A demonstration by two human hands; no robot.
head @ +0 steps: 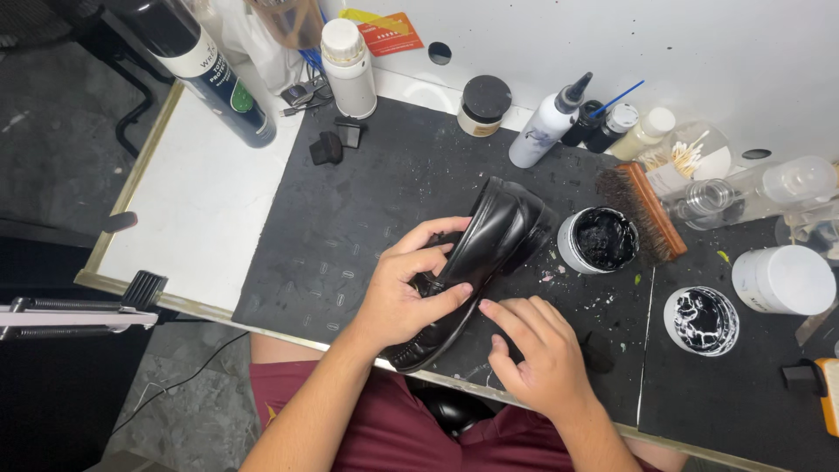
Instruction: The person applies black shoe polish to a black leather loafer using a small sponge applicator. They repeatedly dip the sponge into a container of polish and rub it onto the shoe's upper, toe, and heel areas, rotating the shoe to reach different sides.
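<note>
Head view: the left hand [404,293] is clamped around a black shoe [479,258], tilted on the dark mat [350,218] at the table's near edge. The right hand [533,350] lies just beside the shoe, fingers loosely curled, gripping nothing visible. An open polish jar [603,240] stands near the shoe's heel; a swing of the shoe could well knock it or smear polish.

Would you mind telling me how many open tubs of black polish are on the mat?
2: one open tub beside the shoe and brush; another nearer the table's front edge, right of it. Capped jars may hold more.
</note>
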